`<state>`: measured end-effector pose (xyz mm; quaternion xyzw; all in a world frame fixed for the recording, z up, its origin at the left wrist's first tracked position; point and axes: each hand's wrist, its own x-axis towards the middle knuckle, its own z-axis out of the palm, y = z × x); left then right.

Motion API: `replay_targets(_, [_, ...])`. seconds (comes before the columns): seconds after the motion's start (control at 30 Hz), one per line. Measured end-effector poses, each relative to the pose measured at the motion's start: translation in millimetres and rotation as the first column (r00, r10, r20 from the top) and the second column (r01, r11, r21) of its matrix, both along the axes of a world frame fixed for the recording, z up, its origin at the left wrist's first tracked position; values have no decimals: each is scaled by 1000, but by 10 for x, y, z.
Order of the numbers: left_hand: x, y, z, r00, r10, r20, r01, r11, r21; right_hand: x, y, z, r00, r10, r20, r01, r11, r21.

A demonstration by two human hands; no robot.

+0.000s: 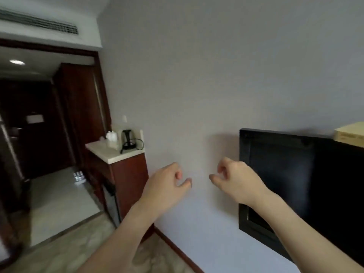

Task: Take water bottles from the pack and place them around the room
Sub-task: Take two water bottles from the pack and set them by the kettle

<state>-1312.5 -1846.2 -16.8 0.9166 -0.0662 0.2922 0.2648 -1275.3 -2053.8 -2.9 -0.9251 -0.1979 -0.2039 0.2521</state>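
Clear water bottles (112, 139), white caps, blurry, upright on far-left tabletop (110, 154) beside black kettle (127, 141). Shrink-wrapped bottle pack (78, 176) on floor (59, 200), left of cabinet, far, small.

Left hand (167, 184), right hand (236, 180), both empty, grey wall (197, 75), television (295, 184)

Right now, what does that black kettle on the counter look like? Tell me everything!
The black kettle is small and far off, so it looks a bit blurry. It stands upright on a pale, stone-like countertop above a reddish-brown wooden cabinet, close to the grey wall. It is dark all over and seems to have a looped handle. A black cord curls out beside it. Clear, bottle-like things stand just to its left. No hand touches it.
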Motion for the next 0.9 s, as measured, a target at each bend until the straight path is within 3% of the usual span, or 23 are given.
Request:
replay_targets(0.13, [-565, 614, -56, 957, 291, -6, -291, 957, -6, -53, 800, -80, 965, 262, -20, -262, 965, -1])
replay_targets(0.3, [-1183, 1301, -43, 809, 587, -48, -580, 808, 104, -315, 1735, -118, 898, 441, 15, -440, 898, -20])
replay_targets(0.5, [-1542, 2198, -76, 752, 658, -23, -657, 752, 43, -431, 2780, -55, 854, 512, 90, -505, 859, -90])
replay_targets(0.9, [-1400, 4216, -63, 796, 602, -70, -604, 797, -7, -206, 4889, 16, 792, 610, 23, -606, 790, -90])
